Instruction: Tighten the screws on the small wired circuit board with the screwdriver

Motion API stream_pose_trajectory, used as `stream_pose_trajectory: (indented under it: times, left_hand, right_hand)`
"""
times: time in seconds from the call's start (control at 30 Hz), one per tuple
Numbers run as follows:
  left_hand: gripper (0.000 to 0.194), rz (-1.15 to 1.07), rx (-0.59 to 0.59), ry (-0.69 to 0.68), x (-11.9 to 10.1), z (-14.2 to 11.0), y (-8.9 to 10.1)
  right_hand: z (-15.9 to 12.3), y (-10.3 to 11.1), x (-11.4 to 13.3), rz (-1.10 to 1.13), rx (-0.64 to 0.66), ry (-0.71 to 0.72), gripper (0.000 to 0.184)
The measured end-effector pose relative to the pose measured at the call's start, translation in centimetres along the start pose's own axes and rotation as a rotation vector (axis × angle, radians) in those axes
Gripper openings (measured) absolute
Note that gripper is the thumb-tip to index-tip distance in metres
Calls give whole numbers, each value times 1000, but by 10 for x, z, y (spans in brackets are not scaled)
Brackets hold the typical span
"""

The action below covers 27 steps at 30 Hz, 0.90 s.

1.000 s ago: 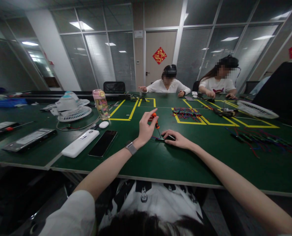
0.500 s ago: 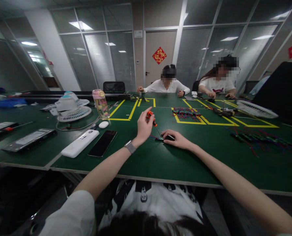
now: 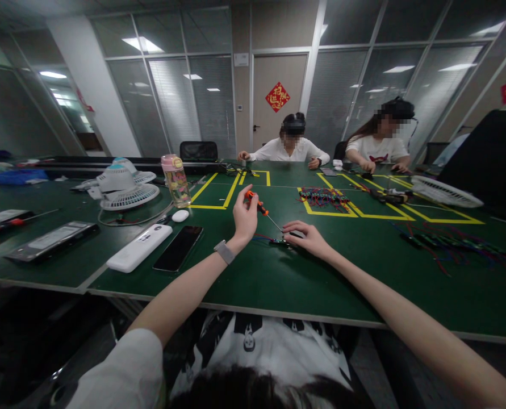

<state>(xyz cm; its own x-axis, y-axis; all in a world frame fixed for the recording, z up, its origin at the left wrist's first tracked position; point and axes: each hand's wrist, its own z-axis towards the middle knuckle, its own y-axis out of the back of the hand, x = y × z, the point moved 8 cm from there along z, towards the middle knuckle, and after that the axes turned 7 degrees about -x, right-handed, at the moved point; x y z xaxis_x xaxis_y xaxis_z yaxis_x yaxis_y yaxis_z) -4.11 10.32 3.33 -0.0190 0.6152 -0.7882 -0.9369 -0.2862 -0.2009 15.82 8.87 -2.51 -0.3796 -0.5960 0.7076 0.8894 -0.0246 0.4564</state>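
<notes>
My left hand (image 3: pixel 245 217) is closed round the orange and black handle of a screwdriver (image 3: pixel 262 210). Its thin shaft slants down to the right, and the tip meets the fingertips of my right hand (image 3: pixel 308 240). Those fingers are pinched together by a small dark piece, too hidden to name. Just below them a small green circuit board (image 3: pixel 279 243) lies on the table, with thin red and blue wires running off to its left. Whether my right hand touches the board I cannot tell.
On the green table (image 3: pixel 235 289) lie a black phone (image 3: pixel 178 249), a white power-bank-like block (image 3: pixel 140 248) and a bottle (image 3: pixel 176 182). Wired boards (image 3: pixel 324 197) sit inside yellow tape, more (image 3: pixel 461 241) at right. Fan parts (image 3: pixel 127 190) stand left. Two people sit opposite.
My left hand has shifted left, and the screwdriver now lies flatter, its tip raised off the board. My right hand's fingers have risen slightly from the board to the tip.
</notes>
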Motion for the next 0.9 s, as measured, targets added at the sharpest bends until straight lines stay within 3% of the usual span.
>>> stream_pose_trajectory:
  times: [0.37,0.47,0.6,0.67,0.8,0.9]
  left_hand:
    - [35,-10,2,-17,3,0,-1]
    - [36,27,-20,-166,-12,4,6]
    - [36,276,35,-448,-38,-2,4]
    - [27,392,190,-460,-36,-6,-9]
    - [26,631,772,-369,0,-33,-44]
    - [33,762,989,-343,25,-50,-50]
  right_hand:
    - [2,-2,-7,84,0,-58,21]
    - [2,0,-11,68,-28,-60,23]
    - [2,2,-21,46,-86,-96,24]
    - [1,1,-25,33,-90,-118,24]
    - [0,-3,-19,11,-24,-91,24]
    - [-3,-10,-4,18,99,4,22]
